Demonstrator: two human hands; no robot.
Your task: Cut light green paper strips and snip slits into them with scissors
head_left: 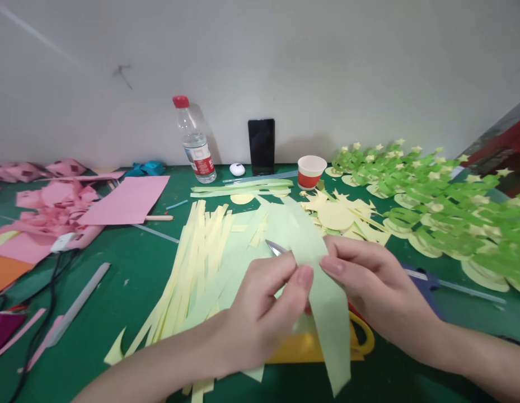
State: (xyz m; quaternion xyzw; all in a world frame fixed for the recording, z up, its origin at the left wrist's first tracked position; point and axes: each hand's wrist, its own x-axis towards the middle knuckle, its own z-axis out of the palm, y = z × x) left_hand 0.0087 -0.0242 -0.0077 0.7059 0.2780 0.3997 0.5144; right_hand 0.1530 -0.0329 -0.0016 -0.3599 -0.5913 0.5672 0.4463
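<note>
A pale green paper strip (333, 330) is pinched between my two hands and hangs down toward me. My left hand (270, 313) grips its left edge between thumb and forefinger. On the right edge, the thumb and fingers of my right hand (369, 280) are closed. Behind my left hand, the metal tip of scissors (275, 247) shows, while a yellow handle (364, 334) sticks out below my right hand. Pale green paper sheets (243, 263) and a bundle of thin yellow strips (195, 252) lie under and beside my hands.
Green paper trees (436, 190) with star tops crowd the right side. Yellow cut-outs (333, 210) lie before a paper cup (311, 171). A bottle (196, 143) and a phone (262, 146) stand by the wall. Pink paper (125, 200) and a black cable (52, 302) are at left.
</note>
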